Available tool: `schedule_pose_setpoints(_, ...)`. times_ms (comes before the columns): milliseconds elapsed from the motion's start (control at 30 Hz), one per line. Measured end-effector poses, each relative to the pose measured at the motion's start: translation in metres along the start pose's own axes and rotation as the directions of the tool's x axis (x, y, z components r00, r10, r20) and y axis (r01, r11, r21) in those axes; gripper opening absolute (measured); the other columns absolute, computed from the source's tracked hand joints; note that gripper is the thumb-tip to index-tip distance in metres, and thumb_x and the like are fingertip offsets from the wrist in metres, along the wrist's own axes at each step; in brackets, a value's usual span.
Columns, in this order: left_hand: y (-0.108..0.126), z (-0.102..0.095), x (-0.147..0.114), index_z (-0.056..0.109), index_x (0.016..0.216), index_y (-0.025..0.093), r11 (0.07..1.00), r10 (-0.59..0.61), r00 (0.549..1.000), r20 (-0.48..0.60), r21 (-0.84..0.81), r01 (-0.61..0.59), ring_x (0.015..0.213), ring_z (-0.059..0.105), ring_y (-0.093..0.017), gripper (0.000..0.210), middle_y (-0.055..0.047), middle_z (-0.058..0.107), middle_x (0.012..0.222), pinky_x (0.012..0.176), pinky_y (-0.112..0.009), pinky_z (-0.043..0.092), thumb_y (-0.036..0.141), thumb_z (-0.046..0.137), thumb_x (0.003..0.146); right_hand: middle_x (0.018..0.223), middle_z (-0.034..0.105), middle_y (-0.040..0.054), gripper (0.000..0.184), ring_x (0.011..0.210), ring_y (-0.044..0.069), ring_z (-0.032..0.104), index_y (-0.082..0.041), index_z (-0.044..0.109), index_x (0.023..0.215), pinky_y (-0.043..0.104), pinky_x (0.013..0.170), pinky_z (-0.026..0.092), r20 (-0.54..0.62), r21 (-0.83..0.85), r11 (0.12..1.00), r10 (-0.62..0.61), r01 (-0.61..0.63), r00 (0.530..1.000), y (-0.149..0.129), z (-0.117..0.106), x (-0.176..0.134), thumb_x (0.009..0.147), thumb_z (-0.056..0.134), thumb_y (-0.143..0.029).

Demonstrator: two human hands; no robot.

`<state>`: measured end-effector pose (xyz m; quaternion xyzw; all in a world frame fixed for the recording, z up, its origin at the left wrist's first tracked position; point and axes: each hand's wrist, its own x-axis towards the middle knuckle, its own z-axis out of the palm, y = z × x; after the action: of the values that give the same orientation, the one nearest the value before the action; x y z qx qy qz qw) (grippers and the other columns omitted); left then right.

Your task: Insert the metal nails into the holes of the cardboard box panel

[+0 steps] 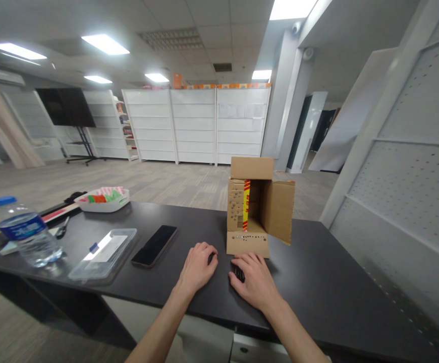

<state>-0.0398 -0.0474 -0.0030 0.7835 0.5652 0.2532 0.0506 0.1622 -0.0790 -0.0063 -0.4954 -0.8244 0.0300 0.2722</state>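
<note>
My left hand (200, 264) rests on the dark tabletop with its fingers curled and the thumb close to them. A small dark patch shows between thumb and fingers; what it is I cannot make out. Just in front of the box, my right hand (255, 282) is bent over a small dark thing with light marks (239, 274), mostly hidden under the palm. An opened cardboard box (248, 244) stands on its side, its opening facing me and its flaps folded out. Red-and-yellow tape (246, 205) runs down one flap, and rows of small dots mark the cardboard.
Left of my hands lie a black phone (154, 246) and a clear plastic case (104, 254). A water bottle (26, 232) with a blue cap stands farther left. Behind it sits a white tray (104, 205) of colourful packets. A white perforated panel (408, 191) rises beyond the table's right edge.
</note>
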Motion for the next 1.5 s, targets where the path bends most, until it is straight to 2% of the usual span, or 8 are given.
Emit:
schedule_pose_setpoints(600, 0.0032, -0.005, -0.0011, 0.068, 0.094, 0.022, 1.0, -0.004, 1.0, 0.02, -0.011, 0.004, 0.102, 0.058, -0.021, 0.018, -0.005, 0.067, 0.102, 0.088, -0.035, 0.042, 0.022, 0.05, 0.092, 0.114, 0.074, 0.0053, 0.038, 0.11, 0.024, 0.058, -0.022, 0.071, 0.114, 0.041, 0.101, 0.035, -0.004, 0.038, 0.999, 0.021, -0.021, 1.0, -0.0023, -0.0041, 0.0, 0.08, 0.056, -0.018)
schedule_pose_setpoints(933, 0.0026, -0.0038, -0.0008, 0.068, 0.094, 0.022, 1.0, -0.01, 1.0, 0.024, -0.01, 0.011, 0.101, 0.058, -0.021, 0.017, -0.005, 0.067, 0.102, 0.088, -0.035, 0.042, 0.022, 0.05, 0.092, 0.11, 0.075, 0.0052, 0.029, 0.106, 0.022, 0.061, -0.023, 0.071, 0.112, 0.038, 0.098, 0.037, -0.002, 0.003, 1.0, 0.022, -0.022, 1.0, -0.002, -0.004, 0.002, 0.087, 0.056, -0.021)
schedule_pose_setpoints(1133, 0.0026, -0.004, -0.0013, 0.068, 0.093, 0.023, 1.0, -0.005, 1.0, 0.022, -0.009, 0.005, 0.101, 0.058, -0.021, 0.017, -0.004, 0.067, 0.102, 0.087, -0.035, 0.042, 0.021, 0.051, 0.092, 0.109, 0.075, 0.0047, 0.032, 0.107, 0.022, 0.06, -0.024, 0.072, 0.111, 0.039, 0.1, 0.037, -0.016, -0.002, 1.0, 0.03, -0.03, 0.999, -0.0016, -0.0043, 0.0012, 0.081, 0.06, -0.021)
schedule_pose_setpoints(1367, 0.0025, -0.0036, -0.0017, 0.068, 0.093, 0.023, 1.0, -0.005, 1.0, 0.016, -0.004, 0.005, 0.101, 0.059, -0.021, 0.015, -0.004, 0.067, 0.102, 0.087, -0.034, 0.042, 0.021, 0.052, 0.091, 0.106, 0.075, 0.0055, 0.029, 0.104, 0.022, 0.061, -0.024, 0.073, 0.109, 0.039, 0.099, 0.037, -0.022, 0.033, 0.999, 0.024, -0.024, 0.999, -0.0004, -0.0029, 0.0019, 0.085, 0.056, -0.02)
schedule_pose_setpoints(1500, 0.0023, -0.0037, -0.0012, 0.068, 0.093, 0.023, 1.0, -0.003, 1.0, 0.012, -0.007, 0.003, 0.1, 0.059, -0.021, 0.016, -0.004, 0.067, 0.101, 0.086, -0.034, 0.042, 0.021, 0.052, 0.091, 0.106, 0.075, 0.0056, 0.033, 0.105, 0.023, 0.061, -0.024, 0.073, 0.108, 0.039, 0.1, 0.036, -0.019, 0.028, 0.999, 0.023, -0.023, 1.0, -0.0018, -0.0055, 0.0016, 0.079, 0.059, -0.02)
